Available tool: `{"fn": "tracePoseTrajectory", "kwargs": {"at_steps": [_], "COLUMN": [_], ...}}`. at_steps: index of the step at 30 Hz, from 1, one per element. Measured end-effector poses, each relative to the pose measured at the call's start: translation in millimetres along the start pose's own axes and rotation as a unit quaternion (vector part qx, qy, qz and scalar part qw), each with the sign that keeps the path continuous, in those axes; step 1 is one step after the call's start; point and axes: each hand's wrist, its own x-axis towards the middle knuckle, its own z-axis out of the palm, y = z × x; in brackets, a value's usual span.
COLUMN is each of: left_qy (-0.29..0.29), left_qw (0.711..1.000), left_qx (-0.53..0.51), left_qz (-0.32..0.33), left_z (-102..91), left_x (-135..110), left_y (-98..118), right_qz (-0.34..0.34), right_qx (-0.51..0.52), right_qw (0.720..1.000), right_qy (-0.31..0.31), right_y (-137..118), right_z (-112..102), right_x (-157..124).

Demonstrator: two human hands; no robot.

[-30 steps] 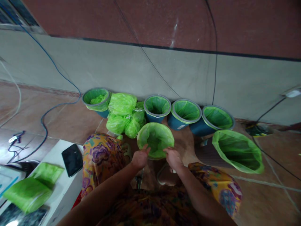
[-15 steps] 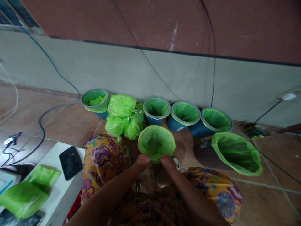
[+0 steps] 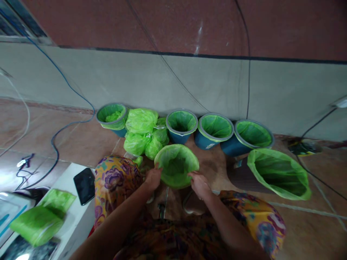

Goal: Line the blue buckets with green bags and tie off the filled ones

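Observation:
Between my knees stands a round bin lined with a green bin liner [image 3: 177,155], its edge folded outward over the rim. My left hand [image 3: 153,178] is closed on the liner's edge at the near left of the rim. At the near right of the rim, my right hand [image 3: 200,183] pinches the same edge. The liner hangs inside the bin with its mouth spread wide. The bin's body is mostly hidden beneath the liner and my hands.
Along the wall stand several lined blue bins [image 3: 208,142] and a pile of tied green bags [image 3: 141,121]. A dark bin [image 3: 244,175] with a liner leans at right. On a white surface at left lie a phone [image 3: 84,186] and a roll of green bags [image 3: 38,224].
My hands have moved apart along the rim, the left one to the left side and the right one to the right side. The bin appears slightly further left in view.

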Motion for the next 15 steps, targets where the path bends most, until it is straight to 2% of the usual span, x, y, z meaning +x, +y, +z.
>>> {"fn": "tracePoseTrajectory", "kwargs": {"at_steps": [3,7,9,12,15], "left_qy": [-0.007,-0.05,-0.067,-0.065,-0.079], "left_qw": [1.0,0.993,0.99,0.991,0.994], "left_qx": [0.012,0.001,0.013,0.024,0.015], "left_qz": [0.026,0.106,0.125,0.116,0.076], "left_z": [2.6,19.2,28.3,38.4,43.5], "left_x": [-15.5,-25.6,-25.0,-19.5,-12.7], "left_y": [17.7,40.1,46.0,47.8,44.9], "right_qz": [0.001,-0.077,-0.102,-0.109,-0.105], "right_qx": [-0.01,-0.036,-0.06,-0.096,-0.115], "right_qw": [1.0,0.994,0.988,0.983,0.981], "right_qy": [-0.029,-0.073,-0.096,-0.114,-0.114], "right_y": [5.2,-5.0,-10.5,-12.4,-9.5], "right_z": [2.4,20.6,30.0,40.0,44.8], "right_x": [-2.5,-2.8,-0.1,4.9,7.8]}}
